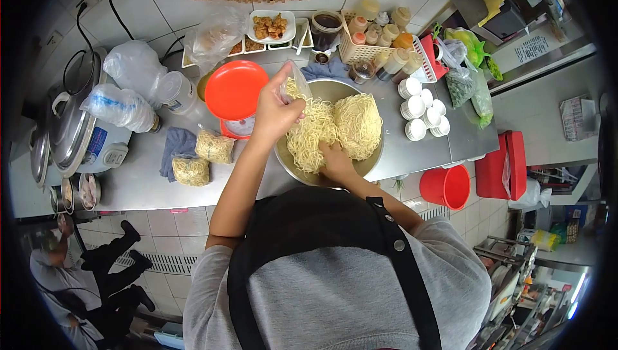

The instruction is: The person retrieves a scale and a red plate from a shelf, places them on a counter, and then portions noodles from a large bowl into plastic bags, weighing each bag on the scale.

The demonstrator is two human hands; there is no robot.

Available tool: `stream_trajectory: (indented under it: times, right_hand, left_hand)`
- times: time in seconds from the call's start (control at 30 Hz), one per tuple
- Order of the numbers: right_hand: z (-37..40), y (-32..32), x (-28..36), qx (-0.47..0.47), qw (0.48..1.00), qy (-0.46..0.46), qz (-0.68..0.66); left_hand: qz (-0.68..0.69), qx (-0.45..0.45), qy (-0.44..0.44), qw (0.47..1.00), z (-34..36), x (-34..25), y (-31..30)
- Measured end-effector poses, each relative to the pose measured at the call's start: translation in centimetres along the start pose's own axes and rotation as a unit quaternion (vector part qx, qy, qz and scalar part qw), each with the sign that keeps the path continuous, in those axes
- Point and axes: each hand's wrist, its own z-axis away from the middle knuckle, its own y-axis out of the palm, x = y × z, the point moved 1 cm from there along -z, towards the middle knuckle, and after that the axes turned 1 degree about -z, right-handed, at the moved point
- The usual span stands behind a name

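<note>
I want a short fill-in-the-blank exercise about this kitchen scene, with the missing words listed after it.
The left hand holds a clear plastic ____ above the rim of the large round metal bowl.
The right hand reaches into the pale yellow ____ in that bowl.
On the tiled floor stands a red plastic ____.
Missing words: bag; noodles; bucket.
</note>
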Motion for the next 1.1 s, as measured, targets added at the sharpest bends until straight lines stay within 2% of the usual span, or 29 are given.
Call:
stream_trajectory:
  times: [0.07,0.1,0.23,0.3,0.33,0.37,0.4,0.43,0.47,0.53,0.67,0.73,0.8,0.87,1.0,1.1]
  right_hand:
    - [-1.1,0.1,-1.4,0.001,0.994,-0.044,-0.098]
    - [-1.7,-1.2,-1.8,0.027,0.993,-0.053,-0.101]
    - [-0.4,-12.0,1.7,0.054,0.979,-0.007,-0.199]
    - [0.6,-16.1,3.0,-0.017,0.963,-0.056,-0.263]
    - [0.8,-17.1,3.1,-0.019,0.963,-0.054,-0.264]
    - [0.9,-18.0,3.2,-0.066,0.943,-0.107,-0.308]
    - [1.0,-18.5,3.3,-0.113,0.916,-0.159,-0.349]
    - [0.9,-18.6,3.3,-0.115,0.897,-0.154,-0.398]
    - [0.8,-18.8,3.4,-0.115,0.897,-0.155,-0.397]
    - [0.8,-19.4,3.8,-0.058,0.941,-0.139,-0.303]
    - [0.8,-20.1,4.5,-0.061,0.913,-0.112,-0.388]
    - [0.6,-20.6,4.8,-0.169,0.853,-0.214,-0.444]
    - [0.1,-19.7,4.5,-0.165,0.859,-0.199,-0.441]
    - [-0.4,-18.5,4.8,-0.083,0.902,-0.185,-0.38]
    - [-0.9,-18.7,5.7,-0.084,0.88,-0.206,-0.419]
    - [-0.5,-23.0,7.5,-0.08,0.843,-0.25,-0.469]
  left_hand:
    - [0.002,0.006,-0.001,1.0,0.1,-0.1,0.1]
    - [0.004,0.012,-0.002,1.0,0.1,-0.1,0.0]
    - [-0.02,0.037,-0.031,0.999,0.3,-0.4,0.4]
    - [-0.009,0.038,-0.029,0.999,0.4,-0.4,0.9]
    - [-0.009,0.041,-0.029,0.999,0.5,-0.6,1.0]
    - [-0.006,0.056,-0.046,0.997,0.7,-1.1,1.2]
    - [-0.003,0.07,-0.064,0.995,0.8,-1.5,1.3]
    - [-0.003,0.071,-0.064,0.995,0.8,-1.8,1.3]
    - [0.008,0.077,-0.055,0.995,0.7,-2.1,1.3]
    - [0.018,0.082,-0.047,0.995,0.7,-3.0,1.3]
    - [0.008,0.092,-0.049,0.995,-0.1,-5.5,1.0]
    - [0.01,0.095,-0.039,0.995,-0.4,-6.4,1.0]
    - [0.005,0.075,-0.001,0.997,-0.6,-7.0,1.1]
    - [0.006,0.079,0.0,0.997,-0.8,-7.0,1.2]
    - [-0.018,0.054,-0.009,0.998,-0.9,-5.5,1.3]
    - [-0.029,0.06,-0.046,0.997,-0.9,-4.6,1.6]
